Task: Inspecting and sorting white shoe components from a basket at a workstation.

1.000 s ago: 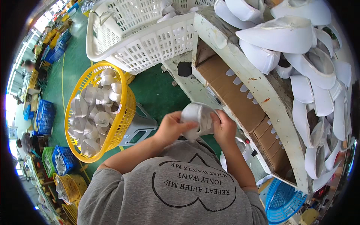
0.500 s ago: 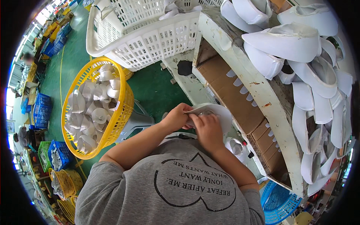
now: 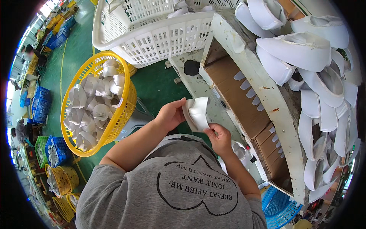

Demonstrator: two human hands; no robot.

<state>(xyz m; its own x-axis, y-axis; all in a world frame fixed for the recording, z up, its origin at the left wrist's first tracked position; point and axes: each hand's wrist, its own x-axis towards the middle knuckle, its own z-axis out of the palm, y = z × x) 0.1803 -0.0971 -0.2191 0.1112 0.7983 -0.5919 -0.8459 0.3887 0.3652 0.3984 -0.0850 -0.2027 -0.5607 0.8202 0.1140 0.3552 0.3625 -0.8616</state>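
Note:
A white shoe upper (image 3: pixel 199 113) is held up in front of my chest, its smooth curved side and an edge showing. My left hand (image 3: pixel 171 114) pinches its left edge between thumb and fingers. At the lower right corner, my right hand (image 3: pixel 219 138) grips it with the thumb on top. Left of my hands, a yellow basket (image 3: pixel 131 114) is heaped with white curved pieces (image 3: pixel 101 112) of similar look. On the right, more white shoe uppers (image 3: pixel 301 51) lie piled on a worn, pale painted bench frame (image 3: pixel 263 86).
Beyond my hands stands a large white slotted crate (image 3: pixel 164 40) with white pieces inside. Brown cardboard (image 3: pixel 236 95) lines the bench's recess. A blue basket (image 3: pixel 280 208) sits low at right. Along the far left are blue crates (image 3: pixel 41 105), and a person (image 3: pixel 32 53) sits farther off.
The shoe upper has been turned and now shows its curved side. My hands have moved apart to its opposite edges. The surroundings have shifted slightly in view.

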